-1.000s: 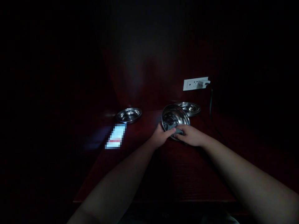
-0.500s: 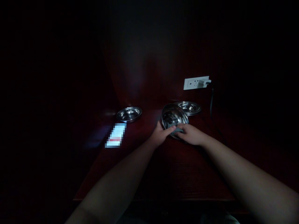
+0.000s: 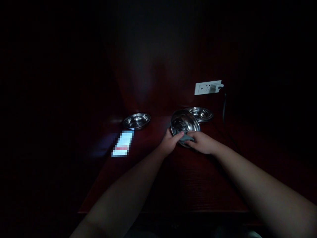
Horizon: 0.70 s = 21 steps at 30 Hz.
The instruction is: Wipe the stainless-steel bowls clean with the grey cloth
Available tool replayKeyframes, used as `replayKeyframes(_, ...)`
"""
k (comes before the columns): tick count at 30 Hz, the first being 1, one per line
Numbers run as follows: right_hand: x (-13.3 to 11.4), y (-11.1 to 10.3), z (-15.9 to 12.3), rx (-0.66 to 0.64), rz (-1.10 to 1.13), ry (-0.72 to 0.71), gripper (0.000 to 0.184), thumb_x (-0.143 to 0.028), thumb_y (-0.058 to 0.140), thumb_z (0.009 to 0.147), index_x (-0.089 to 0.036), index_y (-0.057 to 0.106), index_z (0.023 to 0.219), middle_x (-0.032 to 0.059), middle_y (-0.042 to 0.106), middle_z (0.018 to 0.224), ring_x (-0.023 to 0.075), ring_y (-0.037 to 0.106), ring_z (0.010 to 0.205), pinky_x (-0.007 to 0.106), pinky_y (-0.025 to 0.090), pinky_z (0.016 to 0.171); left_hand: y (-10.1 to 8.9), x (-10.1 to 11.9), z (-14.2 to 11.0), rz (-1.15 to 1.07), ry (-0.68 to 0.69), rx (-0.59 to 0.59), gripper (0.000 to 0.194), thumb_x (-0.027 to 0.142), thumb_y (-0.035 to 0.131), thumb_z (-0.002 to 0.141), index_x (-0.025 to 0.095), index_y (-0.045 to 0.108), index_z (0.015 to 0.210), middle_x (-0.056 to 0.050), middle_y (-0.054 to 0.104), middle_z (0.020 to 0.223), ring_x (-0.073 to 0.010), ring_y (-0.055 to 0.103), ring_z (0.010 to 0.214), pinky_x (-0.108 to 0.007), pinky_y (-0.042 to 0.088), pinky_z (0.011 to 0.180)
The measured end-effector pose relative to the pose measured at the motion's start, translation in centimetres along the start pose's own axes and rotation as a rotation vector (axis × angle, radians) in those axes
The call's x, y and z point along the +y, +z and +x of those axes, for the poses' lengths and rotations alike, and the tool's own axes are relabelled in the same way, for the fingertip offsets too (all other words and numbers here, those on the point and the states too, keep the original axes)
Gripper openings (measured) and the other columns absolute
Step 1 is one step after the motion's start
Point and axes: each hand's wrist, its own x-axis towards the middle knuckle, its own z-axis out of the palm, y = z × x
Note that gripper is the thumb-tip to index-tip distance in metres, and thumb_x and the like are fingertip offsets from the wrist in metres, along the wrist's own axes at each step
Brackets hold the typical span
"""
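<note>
A shiny steel bowl (image 3: 189,123) is held tilted above the table, its hollow side turned toward me. My left hand (image 3: 170,142) grips its lower left rim, the thumb lying over the front and the fingers hidden behind. In my right hand (image 3: 201,142) is a bunched grey-green cloth (image 3: 186,138), pressed against the lower inner rim near my left thumb. Behind the bowl, to the right, rests a low stack of steel dishes (image 3: 204,114), partly covered by it. Another steel dish (image 3: 137,121) sits apart at the left.
The dark red table (image 3: 188,181) has its front edge low in view. A lit, pixelated screen (image 3: 123,143) lies at the left. On the back wall is a white socket panel (image 3: 204,88) with a plug and a cable (image 3: 224,107) hanging down. Surroundings are very dark.
The bowl and both hands stay almost in place. My left thumb has shifted slightly left and up, and a little more of the cloth shows between the hands.
</note>
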Motion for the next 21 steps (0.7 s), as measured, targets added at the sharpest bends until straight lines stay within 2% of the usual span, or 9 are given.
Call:
replayKeyframes(4,0.12,-0.30,-0.01,0.046,-0.262,0.039,0.016,-0.018,0.051,0.078,-0.015,0.066,0.082,0.0113,0.065,0.091,0.0229,0.060,0.089,0.035,0.045,0.087,0.25,0.47,-0.25,-0.016,-0.008,-0.021,0.048,0.030,0.073,0.069,0.020,0.057,0.114,-0.008,0.064,0.114,-0.0245,0.059,0.108,-0.046,0.043,0.099)
replayKeyframes(9,0.23,-0.37,-0.04,0.037,-0.289,0.051,0.017,-0.018,0.051,0.078,-0.015,0.067,0.085,0.0113,0.065,0.092,0.0227,0.060,0.089,0.034,0.046,0.088,0.35,0.66,-0.38,-0.016,-0.017,-0.018,0.046,0.031,0.073,0.070,0.020,0.059,0.112,-0.008,0.064,0.114,-0.0241,0.059,0.108,-0.045,0.044,0.098)
replayKeyframes(14,0.54,-0.44,-0.09,-0.001,-0.189,0.044,0.015,-0.018,0.052,0.078,-0.016,0.066,0.080,0.0094,0.065,0.090,0.0207,0.060,0.086,0.033,0.046,0.085,0.32,0.48,-0.25,-0.021,0.003,-0.027,0.047,0.033,0.073,0.070,0.019,0.059,0.113,-0.008,0.064,0.115,-0.0243,0.059,0.108,-0.044,0.044,0.098)
replayKeyframes(21,0.15,-0.36,-0.23,-0.051,0.148,0.027,0.018,-0.029,0.052,0.082,-0.017,0.064,0.076,0.0053,0.066,0.083,0.0174,0.059,0.076,0.033,0.047,0.076,0.04,0.24,-0.13,0.018,-0.011,0.010,0.049,0.035,0.072,0.071,0.020,0.056,0.115,-0.008,0.064,0.114,-0.0236,0.059,0.108,-0.044,0.044,0.098)
